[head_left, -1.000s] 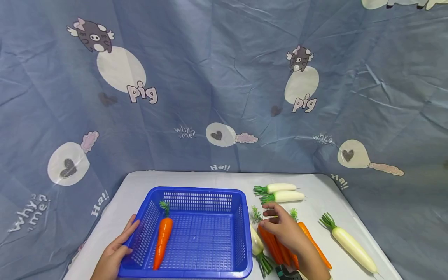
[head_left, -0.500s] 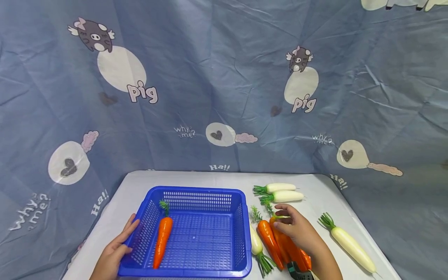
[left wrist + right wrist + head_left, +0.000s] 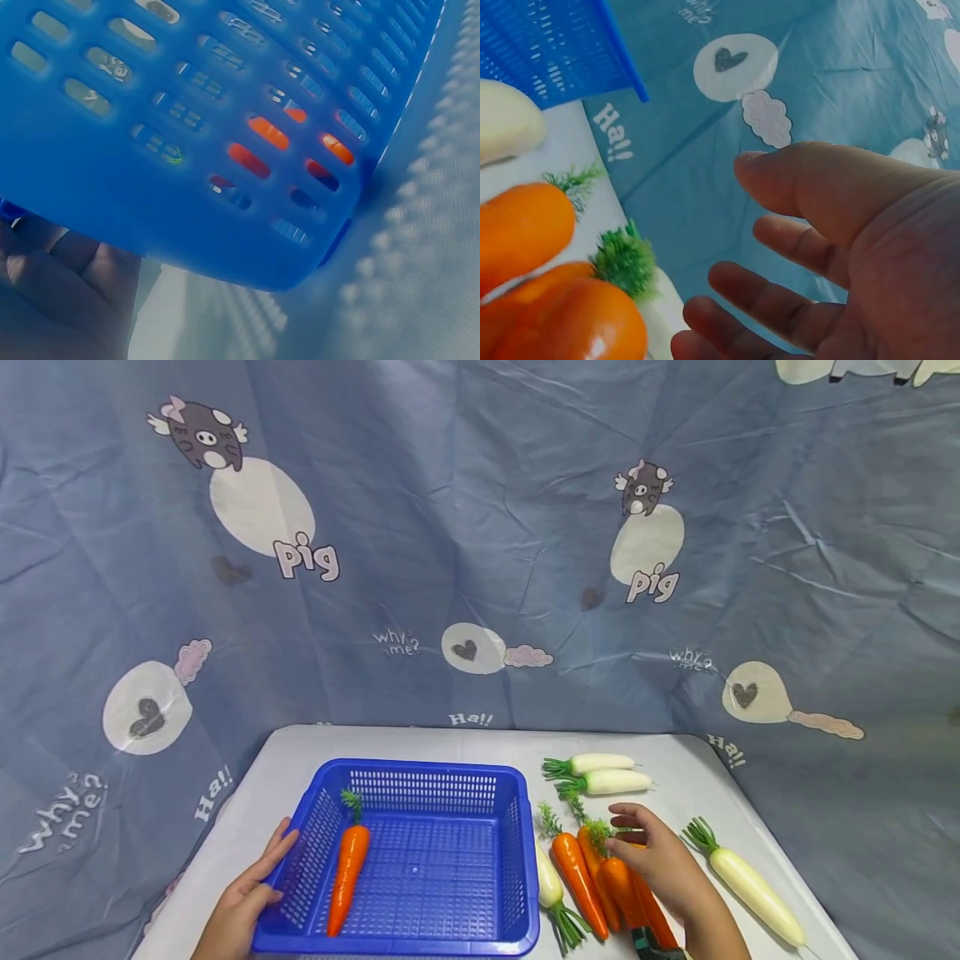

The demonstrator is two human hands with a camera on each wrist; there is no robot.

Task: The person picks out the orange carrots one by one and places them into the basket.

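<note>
My left hand (image 3: pixel 243 897) rests against the left side of a blue plastic basket (image 3: pixel 427 767), fingers extended along its outside. The left wrist view shows that hand (image 3: pixel 67 292) at the basket's edge. A single orange carrot (image 3: pixel 349 881) with a green top lies inside, along the left. To the right of the basket lies a bunch of several carrots (image 3: pixel 579 881), partly overlapping. My right hand (image 3: pixel 663 856) hovers over the right of this bunch, fingers loosely bent and nothing held. In the right wrist view, thumb and fingers are spread apart, beside the carrot tops (image 3: pixel 625 264).
A white radish (image 3: pixel 549 877) lies between basket and carrots, leaves toward me. Two more white radishes (image 3: pixel 615 782) lie at the back; another white radish (image 3: pixel 756 893) is at the right edge of the white table (image 3: pixel 450 743). A patterned blue-grey cloth (image 3: pixel 480 568) hangs behind.
My right hand has moved right and slightly toward me, uncovering several carrots and their green tops. The carrot lying right of the hand earlier is no longer visible there. Left hand and basket stay put.
</note>
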